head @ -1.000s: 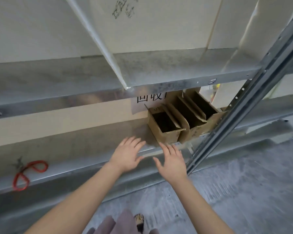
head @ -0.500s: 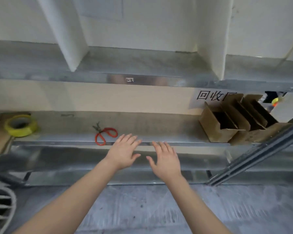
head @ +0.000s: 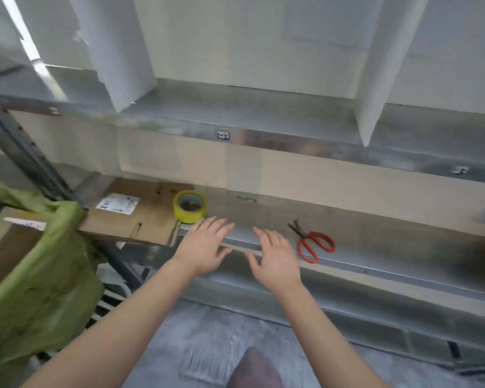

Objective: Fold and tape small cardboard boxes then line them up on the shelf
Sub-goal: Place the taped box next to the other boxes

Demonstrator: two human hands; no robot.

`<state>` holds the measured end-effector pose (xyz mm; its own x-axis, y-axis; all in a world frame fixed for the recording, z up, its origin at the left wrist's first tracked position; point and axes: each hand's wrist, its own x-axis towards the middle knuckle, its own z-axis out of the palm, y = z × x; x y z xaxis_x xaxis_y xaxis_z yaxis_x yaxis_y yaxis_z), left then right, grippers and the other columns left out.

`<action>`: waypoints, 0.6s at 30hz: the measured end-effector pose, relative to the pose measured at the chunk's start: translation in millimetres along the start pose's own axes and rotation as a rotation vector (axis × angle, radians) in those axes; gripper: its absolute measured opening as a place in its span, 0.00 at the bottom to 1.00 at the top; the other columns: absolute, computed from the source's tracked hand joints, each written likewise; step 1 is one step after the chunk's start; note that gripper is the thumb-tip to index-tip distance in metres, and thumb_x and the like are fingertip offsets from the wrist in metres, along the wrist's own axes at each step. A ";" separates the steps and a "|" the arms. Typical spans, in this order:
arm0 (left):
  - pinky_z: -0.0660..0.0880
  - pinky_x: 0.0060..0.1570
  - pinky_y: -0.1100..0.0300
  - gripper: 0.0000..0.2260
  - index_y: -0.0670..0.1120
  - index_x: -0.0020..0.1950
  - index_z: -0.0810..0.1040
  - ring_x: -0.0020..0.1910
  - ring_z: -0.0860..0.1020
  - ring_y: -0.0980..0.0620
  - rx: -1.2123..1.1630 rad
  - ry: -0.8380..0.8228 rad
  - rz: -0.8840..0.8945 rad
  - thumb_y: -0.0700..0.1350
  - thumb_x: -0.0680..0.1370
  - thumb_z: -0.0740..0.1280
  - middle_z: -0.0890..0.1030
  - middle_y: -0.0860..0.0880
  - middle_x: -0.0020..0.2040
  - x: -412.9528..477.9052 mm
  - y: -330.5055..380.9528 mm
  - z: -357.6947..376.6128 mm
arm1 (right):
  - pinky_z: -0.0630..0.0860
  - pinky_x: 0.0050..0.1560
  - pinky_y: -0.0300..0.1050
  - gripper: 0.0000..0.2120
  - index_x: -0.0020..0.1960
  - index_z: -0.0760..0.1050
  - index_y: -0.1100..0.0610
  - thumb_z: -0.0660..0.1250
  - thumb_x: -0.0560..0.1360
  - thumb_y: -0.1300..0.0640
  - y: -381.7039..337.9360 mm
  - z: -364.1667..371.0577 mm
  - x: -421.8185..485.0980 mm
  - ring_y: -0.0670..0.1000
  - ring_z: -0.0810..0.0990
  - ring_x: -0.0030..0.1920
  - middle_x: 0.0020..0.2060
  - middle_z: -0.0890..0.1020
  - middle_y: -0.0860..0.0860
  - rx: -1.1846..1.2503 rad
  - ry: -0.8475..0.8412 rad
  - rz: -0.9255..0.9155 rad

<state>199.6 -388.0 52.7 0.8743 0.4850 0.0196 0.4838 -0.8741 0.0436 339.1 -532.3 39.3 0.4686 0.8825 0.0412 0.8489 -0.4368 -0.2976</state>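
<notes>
Both hands are stretched forward at the middle of the frame, palms down, fingers straight and slightly spread, and neither holds anything. The left hand (head: pixel 205 245) hovers over the front lip of the metal shelf (head: pixel 375 228), with the right hand (head: pixel 275 256) just beside it; whether either touches the metal cannot be told. Just beyond the left fingertips stands a roll of yellow tape (head: pixel 190 206), lying flat with its hole facing up, at the right end of a flattened cardboard box (head: pixel 146 219). That cardboard lies on the shelf at centre left, its near edge hanging over the lip, and carries a white label (head: pixel 118 203). To the right of the right hand, red-handled scissors (head: pixel 312 243) lie on the shelf with the blades pointing toward the upper left. Above runs an upper shelf (head: pixel 263 127) on which white divider panels (head: pixel 118 51) stand. A grey steel upright (head: pixel 17 144) slants down the left edge. At lower left hangs a green fabric bag (head: pixel 39 275), blurred, with a brown carton (head: pixel 0 242) showing inside it. Grey floor (head: pixel 207 345) fills the bottom of the frame.
</notes>
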 end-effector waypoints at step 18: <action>0.60 0.72 0.54 0.27 0.54 0.78 0.55 0.74 0.61 0.52 -0.083 -0.146 -0.377 0.59 0.80 0.55 0.61 0.54 0.77 -49.1 -341.9 39.4 | 0.64 0.69 0.44 0.26 0.77 0.58 0.49 0.56 0.80 0.45 -228.2 139.4 186.6 0.52 0.66 0.69 0.72 0.67 0.48 0.078 -0.240 -0.118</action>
<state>-7.2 -114.1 -2.5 0.6356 0.7564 -0.1545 0.7718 -0.6277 0.1018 198.7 -243.7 -18.1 0.2882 0.9466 -0.1444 0.8686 -0.3219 -0.3767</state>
